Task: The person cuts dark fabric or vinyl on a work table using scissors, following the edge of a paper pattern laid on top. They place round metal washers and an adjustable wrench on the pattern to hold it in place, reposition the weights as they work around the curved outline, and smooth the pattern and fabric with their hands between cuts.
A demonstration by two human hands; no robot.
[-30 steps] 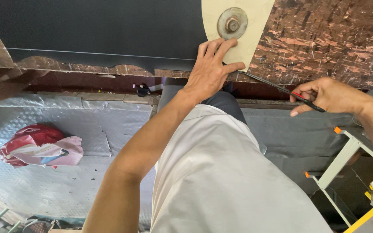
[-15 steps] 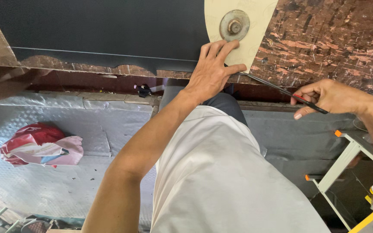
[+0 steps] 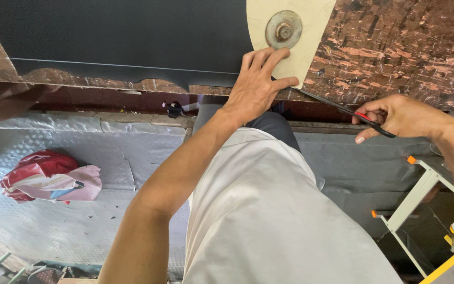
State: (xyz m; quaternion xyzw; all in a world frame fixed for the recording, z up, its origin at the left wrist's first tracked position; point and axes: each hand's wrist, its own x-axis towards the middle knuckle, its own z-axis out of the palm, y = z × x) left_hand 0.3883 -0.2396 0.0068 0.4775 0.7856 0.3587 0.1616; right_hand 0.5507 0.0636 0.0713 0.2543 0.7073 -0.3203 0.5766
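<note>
Looks like I'm mid-trim here: my left hand (image 3: 258, 87) lies flat, fingers spread, pinning the cream paper sheet (image 3: 311, 37) against the worn brown panel (image 3: 405, 47), right under the round metal washer (image 3: 284, 30) at 12 o'clock. Over at 3 o'clock my right hand (image 3: 400, 115) is pinched shut around a thin black tool with a red grip (image 3: 366, 120), its tip touching the sheet's lower edge. Next move probably needs a steady draw along that edge.
</note>
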